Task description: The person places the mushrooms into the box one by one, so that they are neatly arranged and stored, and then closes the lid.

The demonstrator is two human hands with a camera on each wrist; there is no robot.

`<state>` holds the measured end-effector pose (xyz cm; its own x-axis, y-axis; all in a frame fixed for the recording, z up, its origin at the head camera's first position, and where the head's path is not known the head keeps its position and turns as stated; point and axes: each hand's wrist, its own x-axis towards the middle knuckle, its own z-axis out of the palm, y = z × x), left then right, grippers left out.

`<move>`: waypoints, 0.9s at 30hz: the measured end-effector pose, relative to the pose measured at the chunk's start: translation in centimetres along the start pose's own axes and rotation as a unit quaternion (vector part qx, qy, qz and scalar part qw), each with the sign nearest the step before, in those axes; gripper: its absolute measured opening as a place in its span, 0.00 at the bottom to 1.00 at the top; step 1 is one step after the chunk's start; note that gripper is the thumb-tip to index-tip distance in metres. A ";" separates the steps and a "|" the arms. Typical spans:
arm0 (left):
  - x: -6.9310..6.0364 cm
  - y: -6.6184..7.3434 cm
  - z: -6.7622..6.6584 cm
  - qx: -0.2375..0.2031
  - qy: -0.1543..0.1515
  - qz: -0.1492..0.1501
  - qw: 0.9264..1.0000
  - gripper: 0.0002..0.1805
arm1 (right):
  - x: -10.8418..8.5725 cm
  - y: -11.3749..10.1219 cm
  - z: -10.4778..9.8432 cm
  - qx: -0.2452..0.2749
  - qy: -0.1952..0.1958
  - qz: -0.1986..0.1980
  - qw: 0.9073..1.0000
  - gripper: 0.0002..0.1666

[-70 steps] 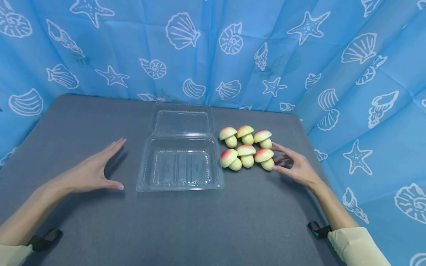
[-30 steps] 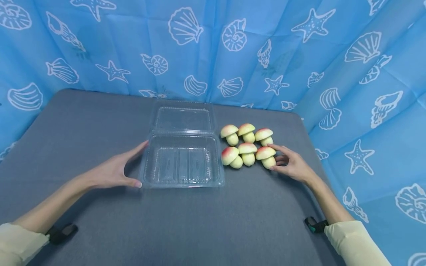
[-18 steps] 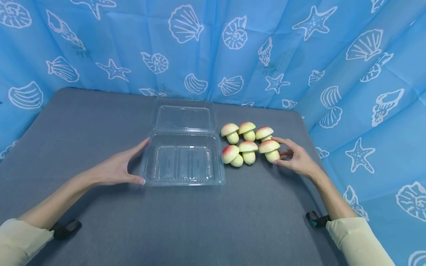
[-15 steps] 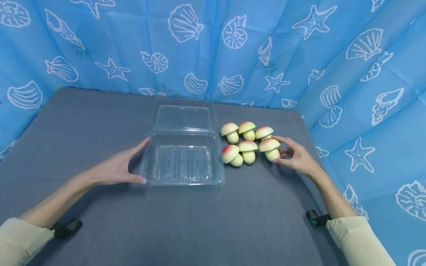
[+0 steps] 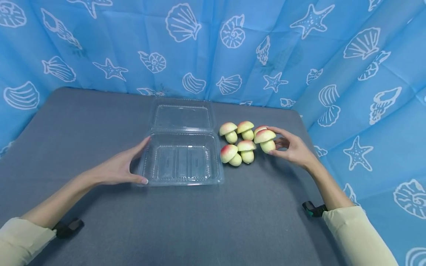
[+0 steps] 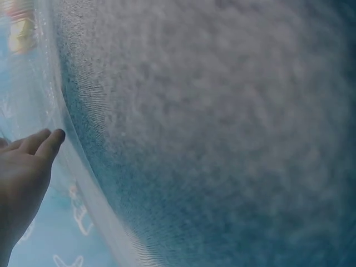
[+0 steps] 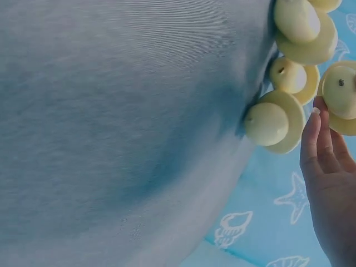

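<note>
My right hand (image 5: pixel 294 148) pinches a pale yellow mushroom (image 5: pixel 266 141) with a reddish cap between thumb and fingers. It hangs above the table, in front of another mushroom that it largely hides. In the right wrist view the held mushroom (image 7: pixel 340 92) is raised clear of the others, stem end facing the camera. At the left side of a clear plastic container (image 5: pixel 179 182), my left hand (image 5: pixel 114 168) spreads thumb and fingers along its edge, apparently touching it. Straight fingers (image 6: pixel 49 146) reach that edge in the left wrist view.
The container's hinged lid (image 5: pixel 183 115) lies folded back behind it. Several more mushrooms (image 5: pixel 247 152) stand in two rows just right of the container. A blue shell-patterned curtain (image 5: pixel 199 48) borders the grey table (image 5: pixel 186 225) behind and on the right.
My left hand has come right to the container's edge. My right hand has gripped the front right mushroom, lifted it off the table and moved it slightly back and left.
</note>
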<state>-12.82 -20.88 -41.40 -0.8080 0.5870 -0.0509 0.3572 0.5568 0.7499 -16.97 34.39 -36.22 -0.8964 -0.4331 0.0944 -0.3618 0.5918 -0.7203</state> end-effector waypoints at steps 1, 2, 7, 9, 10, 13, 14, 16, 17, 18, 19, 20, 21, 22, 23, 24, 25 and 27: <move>0.0 0.0 0.0 -0.002 -0.001 -0.002 1.000 0.71 | 0.3 -0.1 0.0 0.003 -0.001 -0.002 1.000 0.46; -0.1 0.1 0.0 -0.003 -0.001 -0.003 1.000 0.72 | 0.5 -0.2 0.1 0.004 -0.003 -0.005 1.000 0.46; 0.0 0.2 0.1 -0.004 -0.002 -0.010 1.000 0.73 | 1.3 -1.3 0.5 0.003 -0.006 0.002 1.000 0.46; 0.0 0.2 0.1 -0.002 -0.002 -0.010 1.000 0.73 | 1.4 -2.2 0.6 0.004 -0.007 -0.002 1.000 0.46; 0.0 0.2 0.1 0.000 -0.002 -0.010 1.000 0.73 | 1.5 -2.6 0.7 0.005 -0.008 -0.005 1.000 0.46; 0.0 0.3 0.2 -0.002 -0.001 -0.004 1.000 0.73 | 1.7 -4.1 0.8 0.010 -0.009 -0.016 1.000 0.44; 0.0 0.3 0.2 -0.004 -0.001 -0.003 1.000 0.72 | 1.8 -4.5 0.8 0.013 -0.010 -0.020 1.000 0.44; 0.0 0.4 0.2 -0.007 0.000 0.002 1.000 0.72 | 2.0 -5.0 1.0 0.018 -0.011 -0.027 0.999 0.44; 0.0 0.4 0.2 -0.009 0.000 0.004 1.000 0.72 | 2.1 -5.2 1.0 0.020 -0.012 -0.030 0.999 0.44; 0.0 0.4 0.3 -0.010 0.000 0.005 1.000 0.72 | 2.2 -5.3 1.1 0.021 -0.013 -0.033 0.999 0.44; 0.1 0.4 0.3 -0.011 0.000 0.006 1.000 0.72 | 2.3 -5.4 1.2 0.026 -0.014 -0.034 0.999 0.44; 0.1 0.4 0.3 -0.011 0.000 0.006 1.000 0.72 | 2.4 -5.5 1.2 0.030 -0.016 -0.034 0.999 0.44; 0.1 0.4 0.3 -0.011 0.000 0.006 1.000 0.72 | 2.5 -5.6 1.3 0.035 -0.017 -0.033 0.999 0.44; 0.1 0.4 0.3 -0.011 -0.001 0.004 1.000 0.72 | 2.6 -5.5 1.4 0.042 -0.019 -0.033 0.998 0.44; 0.1 0.4 0.3 -0.011 -0.001 0.004 1.000 0.73 | 2.8 -5.5 1.5 0.046 -0.021 -0.033 0.998 0.44; 0.1 0.4 0.3 -0.010 -0.001 0.003 1.000 0.73 | 3.0 -5.3 1.6 0.053 -0.023 -0.033 0.998 0.44; 0.1 0.4 0.3 -0.009 -0.001 0.002 1.000 0.73 | 3.2 -5.1 1.7 0.065 -0.025 -0.032 0.997 0.44; 0.1 0.4 0.3 -0.007 -0.002 -0.001 1.000 0.73 | 3.6 -4.5 2.0 0.079 -0.030 -0.035 0.996 0.45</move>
<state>-12.65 -20.40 -41.29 -0.8063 0.5889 -0.0551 0.3496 0.5496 0.7588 -18.03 28.81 -34.06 -0.8521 -0.5117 0.1103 -0.3731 0.4459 -0.8136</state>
